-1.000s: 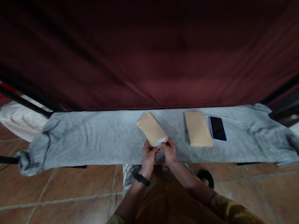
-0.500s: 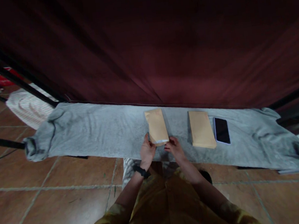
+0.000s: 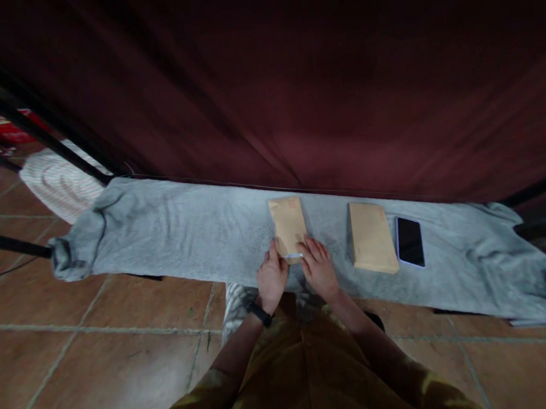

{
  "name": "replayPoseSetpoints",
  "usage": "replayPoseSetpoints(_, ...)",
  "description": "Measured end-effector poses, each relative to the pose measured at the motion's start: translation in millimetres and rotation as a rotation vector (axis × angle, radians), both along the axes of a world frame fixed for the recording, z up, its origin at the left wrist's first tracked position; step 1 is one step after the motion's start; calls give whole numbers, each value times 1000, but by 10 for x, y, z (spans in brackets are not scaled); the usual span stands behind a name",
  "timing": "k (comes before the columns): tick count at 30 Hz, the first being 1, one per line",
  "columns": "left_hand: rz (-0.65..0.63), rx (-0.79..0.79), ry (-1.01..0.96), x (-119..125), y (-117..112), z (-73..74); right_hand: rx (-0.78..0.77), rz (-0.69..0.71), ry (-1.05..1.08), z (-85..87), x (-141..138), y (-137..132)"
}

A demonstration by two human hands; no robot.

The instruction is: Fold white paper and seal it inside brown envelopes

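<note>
A brown paper envelope [image 3: 288,222] lies flat on a grey cloth [image 3: 183,233] that covers a long low surface. A strip of white paper shows at the envelope's near end. My left hand [image 3: 271,278] rests at the envelope's near left corner, fingers stretched forward and touching it. My right hand [image 3: 318,266] lies flat with its fingers extended over the near right corner, pressing on the envelope. A black band sits on my left wrist.
A stack of brown envelopes [image 3: 372,237] lies to the right, with a dark phone [image 3: 409,241] beside it. A dark red curtain [image 3: 290,85] hangs behind the surface. Black metal bars [image 3: 4,242] and a striped white cloth [image 3: 59,185] are at left. The floor is brown tile.
The envelope was held tilted in both hands; it has been turned straight and laid flat on the cloth, and both hands now press on its near end.
</note>
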State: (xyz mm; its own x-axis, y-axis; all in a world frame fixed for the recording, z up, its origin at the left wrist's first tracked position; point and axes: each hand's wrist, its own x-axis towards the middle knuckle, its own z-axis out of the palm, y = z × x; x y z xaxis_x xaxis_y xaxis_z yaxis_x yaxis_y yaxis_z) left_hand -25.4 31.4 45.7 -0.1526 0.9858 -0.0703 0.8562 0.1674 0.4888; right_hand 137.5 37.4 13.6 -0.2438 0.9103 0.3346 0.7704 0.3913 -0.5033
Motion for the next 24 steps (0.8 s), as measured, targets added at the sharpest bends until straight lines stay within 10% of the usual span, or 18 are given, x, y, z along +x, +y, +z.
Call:
replayPoseSetpoints(12, -153, 8, 39, -87, -7, -94, -109, -24, 155, -36, 37, 160)
replayPoseSetpoints(18, -163, 19, -31, -122, -8, -164, -86, 84, 173, 313, -242, 1119)
replayPoseSetpoints(24, -184, 83, 3, -155, -26, -245, -399, 57, -52, 548, -739, 2180)
